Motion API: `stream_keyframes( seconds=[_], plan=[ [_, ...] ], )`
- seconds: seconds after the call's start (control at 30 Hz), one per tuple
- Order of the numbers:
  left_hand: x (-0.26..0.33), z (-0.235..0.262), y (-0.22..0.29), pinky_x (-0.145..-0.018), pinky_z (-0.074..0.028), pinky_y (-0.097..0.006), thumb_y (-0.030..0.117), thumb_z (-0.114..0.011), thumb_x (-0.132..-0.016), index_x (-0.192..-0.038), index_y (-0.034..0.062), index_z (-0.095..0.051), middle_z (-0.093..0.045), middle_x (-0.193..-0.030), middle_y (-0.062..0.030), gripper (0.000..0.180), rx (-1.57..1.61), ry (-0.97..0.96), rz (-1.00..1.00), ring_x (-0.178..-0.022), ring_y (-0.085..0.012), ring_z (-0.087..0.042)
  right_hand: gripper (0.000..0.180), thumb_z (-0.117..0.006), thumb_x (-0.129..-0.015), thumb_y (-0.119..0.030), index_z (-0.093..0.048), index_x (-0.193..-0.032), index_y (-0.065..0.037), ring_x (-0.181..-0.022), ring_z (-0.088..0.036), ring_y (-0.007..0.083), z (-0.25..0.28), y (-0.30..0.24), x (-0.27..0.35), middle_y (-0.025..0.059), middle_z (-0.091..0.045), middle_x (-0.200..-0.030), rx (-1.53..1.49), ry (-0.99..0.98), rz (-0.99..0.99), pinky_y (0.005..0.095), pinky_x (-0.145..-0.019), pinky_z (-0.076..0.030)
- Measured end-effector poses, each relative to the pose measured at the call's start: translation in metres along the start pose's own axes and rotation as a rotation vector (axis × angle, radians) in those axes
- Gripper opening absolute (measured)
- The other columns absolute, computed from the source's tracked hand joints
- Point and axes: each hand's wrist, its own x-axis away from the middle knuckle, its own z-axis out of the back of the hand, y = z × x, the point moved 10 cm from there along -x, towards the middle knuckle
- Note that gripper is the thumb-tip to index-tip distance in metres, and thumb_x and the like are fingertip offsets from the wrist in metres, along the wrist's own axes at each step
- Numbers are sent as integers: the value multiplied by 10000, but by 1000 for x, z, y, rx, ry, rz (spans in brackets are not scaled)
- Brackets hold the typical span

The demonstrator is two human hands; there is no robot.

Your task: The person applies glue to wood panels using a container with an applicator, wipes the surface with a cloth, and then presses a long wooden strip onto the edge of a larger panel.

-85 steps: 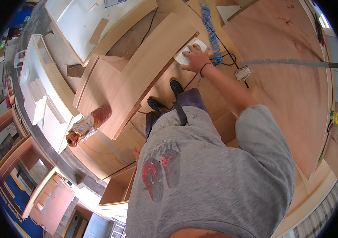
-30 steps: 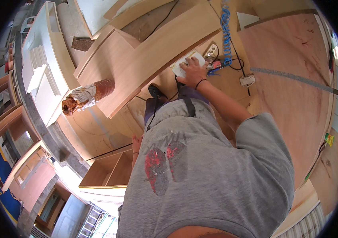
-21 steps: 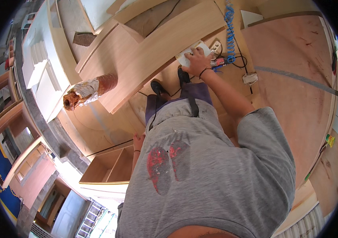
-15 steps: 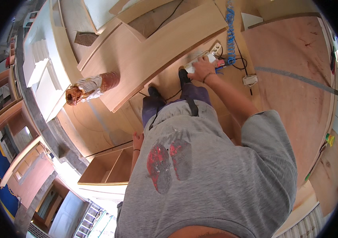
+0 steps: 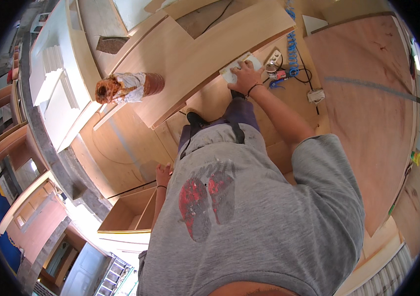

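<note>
The right hand (image 5: 248, 76), fingers spread, has hold of the white pad (image 5: 228, 74) from above, at the near edge of the long wooden panel (image 5: 210, 56); keeping it flat under even pressure would probably serve best. The left hand (image 5: 163, 174) hangs half-curled; whether it holds anything cannot be told.

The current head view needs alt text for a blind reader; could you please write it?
A bare right hand holds a whitish pad by the edge of a wooden panel, on which a brown-stained container stands; the left hand hangs near an open wooden cabinet.
</note>
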Motion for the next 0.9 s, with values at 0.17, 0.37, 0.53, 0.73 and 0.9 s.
stream_keyframes(
  seconds=[0.17, 0.37, 0.53, 0.73, 0.9],
  plan=[
    [-22, 5, -84, -809, -453, -365, 407, -643, -804, -1244, -66, -369, -578, -935, -194, 702, -178, -10, -29, -871, -277, -577, 558, -626, -655, -538, -626, -1109, -213, -1249, -354, 285, -11, -8, 18, 74, -452, -1301, 49, -214, -40, 757, -916, -187],
    [-45, 25, -134, -746, -453, -337, 414, -649, -798, -1238, -76, -374, -570, -847, -154, 714, -243, -21, -40, -793, -239, -564, 561, -623, -666, -527, -602, -1144, -234, -1288, -314, 268, -13, -71, 20, 57, -432, -1329, -55, -7, 34, 751, -912, -211],
    [-17, 58, -54, -693, -453, -313, 420, -655, -793, -1233, -84, -378, -564, -775, -121, 724, -270, -23, 61, -729, -207, -552, 537, -624, -674, -516, -612, -1128, -230, -1268, -337, 258, -32, -68, 20, 47, -438, -1322, 19, -28, -18, 749, -910, -225],
    [-25, 86, -46, -626, -429, -274, 390, -662, -795, -1221, -77, -384, -519, -679, -66, 690, -334, -1, 50, -634, -159, -508, 539, -628, -641, -510, -629, -1100, -227, -1229, -381, 258, -37, -71, 54, 47, -472, -1277, 6, -132, -87, 743, -904, -228],
    [-95, 99, -175, -652, -450, -311, 375, -651, -804, -1223, -36, -394, -558, -845, -105, 641, -342, -24, -206, -693, -192, -536, 572, -630, -640, -518, -605, -1138, -239, -1258, -352, 270, -40, -130, 51, 52, -453, -1309, -77, 66, 9, 739, -905, -221]
  ],
)
